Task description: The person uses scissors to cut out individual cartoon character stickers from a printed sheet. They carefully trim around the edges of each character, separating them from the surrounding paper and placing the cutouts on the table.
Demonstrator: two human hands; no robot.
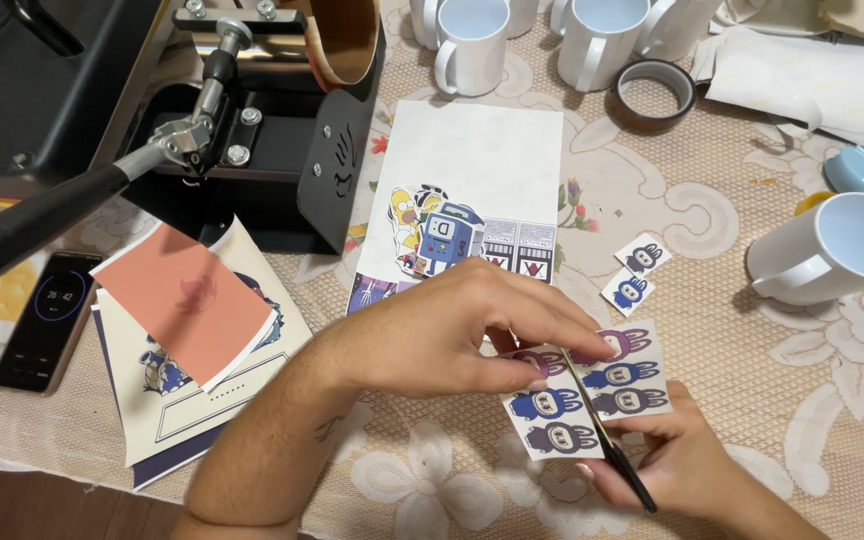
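Note:
My left hand (452, 330) reaches in from the lower left and pinches the top left of a small printed sheet (642, 385) showing several purple and blue rabbit-like figures. My right hand (692, 465) is at the lower right, closed on dark scissors (612, 450). The blades run diagonally up across the middle of the sheet. The sheet is just above a lace tablecloth (752, 350). Two small cut-out figures (637, 272) lie on the cloth above it.
A black mug press (252, 120) with a long handle fills the upper left. Near it are a phone (47, 320) and a paper stack (187, 305). A white cartoon sheet (472, 170) lies in the centre. White mugs (472, 45), a tape roll (655, 92) and a tipped mug (832, 250) are behind and to the right.

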